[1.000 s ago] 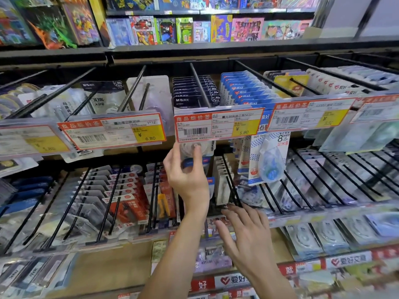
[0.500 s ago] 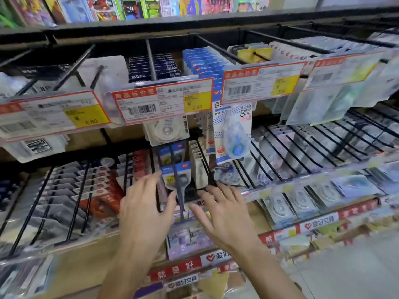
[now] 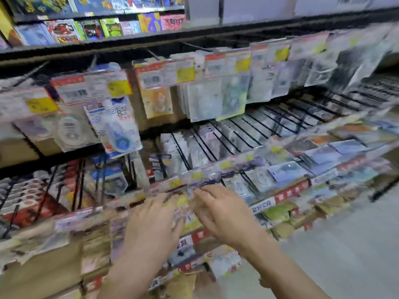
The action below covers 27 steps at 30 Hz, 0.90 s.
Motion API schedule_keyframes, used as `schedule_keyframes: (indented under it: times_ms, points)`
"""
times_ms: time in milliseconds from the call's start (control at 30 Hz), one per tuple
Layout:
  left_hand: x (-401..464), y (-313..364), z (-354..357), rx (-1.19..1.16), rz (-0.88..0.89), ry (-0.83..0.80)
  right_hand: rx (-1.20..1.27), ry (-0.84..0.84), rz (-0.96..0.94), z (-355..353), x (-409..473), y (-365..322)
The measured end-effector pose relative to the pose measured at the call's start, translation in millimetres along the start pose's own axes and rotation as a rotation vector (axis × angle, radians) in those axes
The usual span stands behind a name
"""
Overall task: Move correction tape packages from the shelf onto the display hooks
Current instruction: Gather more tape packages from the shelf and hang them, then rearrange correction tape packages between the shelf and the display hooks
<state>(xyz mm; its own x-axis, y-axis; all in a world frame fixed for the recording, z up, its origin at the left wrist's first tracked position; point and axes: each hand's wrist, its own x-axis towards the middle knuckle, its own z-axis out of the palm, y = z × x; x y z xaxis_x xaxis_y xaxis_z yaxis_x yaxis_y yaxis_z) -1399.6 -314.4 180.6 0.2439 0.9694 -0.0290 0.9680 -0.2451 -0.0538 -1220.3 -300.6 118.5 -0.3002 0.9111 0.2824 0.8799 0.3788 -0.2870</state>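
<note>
Plastic-fronted correction tape packages (image 3: 190, 214) lay heaped on the low shelf (image 3: 265, 205) at lower centre of the frame, and both hands were down among them. The left hand (image 3: 151, 223) lay flat, fingers spread across the pile; the right hand (image 3: 222, 212) reached in beside it, fingers bent toward a pack. The blur kept me from telling whether either had anything gripped. I judged such packs light and fairly stiff, a card back under a slick clear blister, apt to slide off one another and to crease if squeezed. Best taken by the card edge near the punched hole at the top. The display hooks (image 3: 218, 145) ran across mid-frame, a blue-and-white hanging pack (image 3: 116, 128) at middle left.
</note>
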Motion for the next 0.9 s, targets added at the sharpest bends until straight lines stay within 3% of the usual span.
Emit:
schedule_keyframes:
  times_ms: [167,400,667,900]
  points:
    - [15,128,17,-0.058,0.209,-0.030,-0.085,-0.160,0.227,-42,-80,88]
    - [31,276,35,-0.031,0.467,-0.100,-0.038,-0.149,0.556,-76,-184,186]
    - [69,427,47,0.058,0.676,-0.189,0.066,-0.083,0.784,-106,-262,289]
    - [135,575,58,0.102,0.788,-0.255,0.035,-0.174,0.902,-147,-298,418]
